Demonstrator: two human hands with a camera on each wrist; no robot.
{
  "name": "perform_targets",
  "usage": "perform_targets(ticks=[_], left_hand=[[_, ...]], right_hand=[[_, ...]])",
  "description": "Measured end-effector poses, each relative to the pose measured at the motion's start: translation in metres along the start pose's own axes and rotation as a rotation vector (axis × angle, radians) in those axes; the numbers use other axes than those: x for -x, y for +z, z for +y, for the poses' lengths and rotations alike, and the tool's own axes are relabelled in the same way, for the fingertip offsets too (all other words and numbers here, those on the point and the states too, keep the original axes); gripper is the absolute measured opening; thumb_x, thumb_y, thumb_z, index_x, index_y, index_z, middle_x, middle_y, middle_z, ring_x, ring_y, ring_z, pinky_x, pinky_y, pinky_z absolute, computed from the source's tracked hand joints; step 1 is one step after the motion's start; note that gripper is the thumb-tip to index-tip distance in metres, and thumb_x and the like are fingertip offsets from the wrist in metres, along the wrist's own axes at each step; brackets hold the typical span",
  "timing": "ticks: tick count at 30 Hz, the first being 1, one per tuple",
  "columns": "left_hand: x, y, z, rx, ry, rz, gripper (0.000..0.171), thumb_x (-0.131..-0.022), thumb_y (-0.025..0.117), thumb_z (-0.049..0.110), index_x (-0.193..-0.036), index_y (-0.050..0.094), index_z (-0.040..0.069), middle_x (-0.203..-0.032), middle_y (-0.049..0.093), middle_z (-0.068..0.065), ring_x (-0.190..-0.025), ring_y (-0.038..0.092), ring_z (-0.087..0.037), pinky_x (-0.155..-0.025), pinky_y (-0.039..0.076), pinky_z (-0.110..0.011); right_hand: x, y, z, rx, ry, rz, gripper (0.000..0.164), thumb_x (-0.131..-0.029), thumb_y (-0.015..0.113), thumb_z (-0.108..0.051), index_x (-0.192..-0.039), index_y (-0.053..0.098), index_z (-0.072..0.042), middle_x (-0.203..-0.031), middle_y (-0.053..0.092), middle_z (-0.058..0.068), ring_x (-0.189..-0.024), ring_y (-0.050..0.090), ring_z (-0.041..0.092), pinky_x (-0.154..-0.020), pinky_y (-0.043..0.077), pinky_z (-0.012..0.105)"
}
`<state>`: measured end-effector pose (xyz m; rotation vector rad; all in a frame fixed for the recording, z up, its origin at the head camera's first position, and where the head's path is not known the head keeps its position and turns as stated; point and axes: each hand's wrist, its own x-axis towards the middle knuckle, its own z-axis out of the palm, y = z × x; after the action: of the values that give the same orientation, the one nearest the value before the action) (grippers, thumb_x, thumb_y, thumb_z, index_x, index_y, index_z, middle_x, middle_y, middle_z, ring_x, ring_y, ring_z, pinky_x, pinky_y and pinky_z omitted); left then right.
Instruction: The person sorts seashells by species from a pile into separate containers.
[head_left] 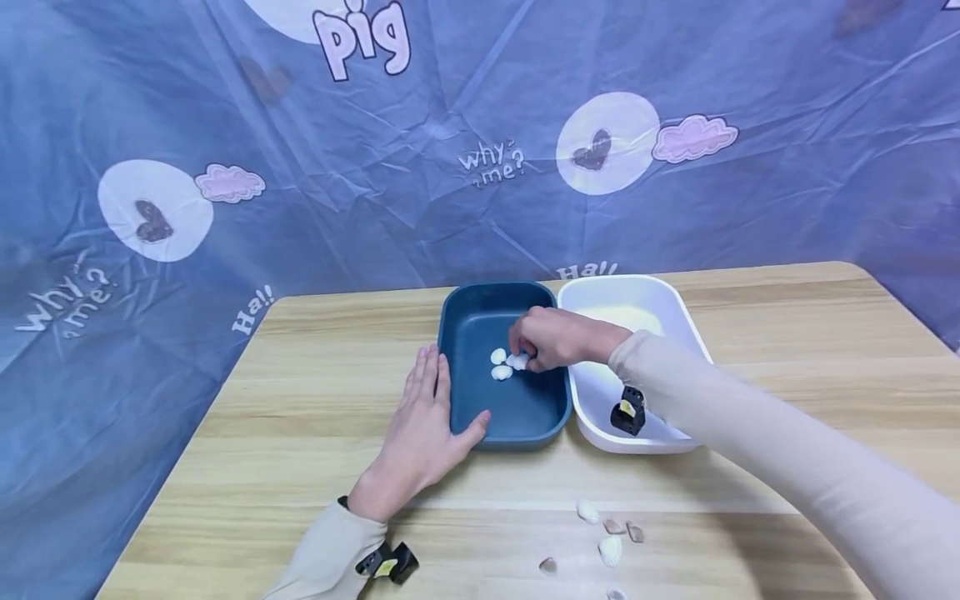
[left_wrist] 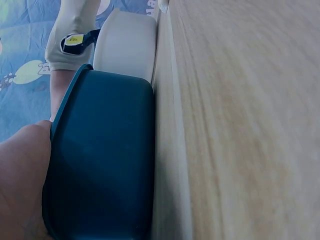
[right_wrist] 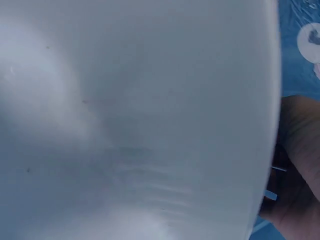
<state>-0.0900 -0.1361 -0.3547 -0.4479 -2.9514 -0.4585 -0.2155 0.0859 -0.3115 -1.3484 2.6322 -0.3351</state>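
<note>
My right hand (head_left: 557, 337) reaches down inside a dark blue tray (head_left: 525, 425), its fingers curled. Its fingertips pinch a white seashell (head_left: 521, 362), partly hidden by them. Close beside it on the tray floor lie a few other white seashells (head_left: 502, 372). My left hand (head_left: 423, 425) lies along the tray's left side with fingers straight, touching the rim, and its thumb lies over the near-left corner. In the left wrist view, that hand appears at the edge of the blue tray (left_wrist: 105, 155). The right wrist view shows the right hand (right_wrist: 300, 165) beyond a white wall, the shells there hidden.
A white tray (head_left: 600, 417) stands against the blue tray's right side, under the right forearm. Nearer on the wooden table (head_left: 300, 433) lie white seashells (head_left: 611, 550) and small brownish shells (head_left: 548, 566). A blue printed cloth (head_left: 420, 208) hangs behind the table.
</note>
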Motion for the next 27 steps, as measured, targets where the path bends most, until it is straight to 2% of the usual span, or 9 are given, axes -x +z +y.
perform_targets(ticks=[8,13,17,27], left_hand=[[0.000,0.002,0.000,0.002,-0.005,-0.004,0.096,-0.090,0.047,0.062,-0.149,0.019,-0.009,-0.159,0.009,-0.023,-0.147,0.001,-0.030,-0.118,0.011,-0.042],[0.000,0.002,-0.001,0.003,-0.005,-0.006,0.096,-0.090,0.046,0.062,-0.149,0.019,-0.009,-0.159,0.009,-0.023,-0.147,0.001,-0.030,-0.118,0.012,-0.043],[0.000,0.002,-0.001,0.008,-0.001,-0.003,0.095,-0.091,0.046,0.061,-0.149,0.019,-0.009,-0.159,0.009,-0.023,-0.147,0.002,-0.030,-0.118,0.012,-0.043],[-0.001,0.002,-0.001,0.005,-0.005,-0.003,0.095,-0.091,0.046,0.061,-0.149,0.019,-0.009,-0.159,0.009,-0.023,-0.147,0.001,-0.030,-0.118,0.010,-0.042]], right_hand=[[-0.002,0.010,-0.003,0.027,0.057,-0.094,0.016,-0.077,0.076,-0.007,-0.092,0.072,-0.009,-0.061,0.057,-0.007,-0.060,0.053,0.010,-0.063,0.050,0.027],[-0.004,0.012,-0.004,0.048,0.070,-0.084,0.009,-0.076,0.076,-0.009,-0.081,0.069,-0.012,-0.065,0.055,-0.006,-0.058,0.049,0.012,-0.057,0.045,0.027],[-0.004,0.013,-0.005,0.073,0.077,-0.076,0.011,-0.077,0.075,-0.012,-0.075,0.065,-0.015,-0.066,0.053,-0.006,-0.057,0.048,0.012,-0.055,0.042,0.026],[-0.004,0.015,-0.005,0.072,0.049,-0.023,0.011,-0.076,0.075,-0.008,-0.077,0.065,-0.014,-0.068,0.054,-0.005,-0.059,0.050,0.012,-0.053,0.043,0.027]])
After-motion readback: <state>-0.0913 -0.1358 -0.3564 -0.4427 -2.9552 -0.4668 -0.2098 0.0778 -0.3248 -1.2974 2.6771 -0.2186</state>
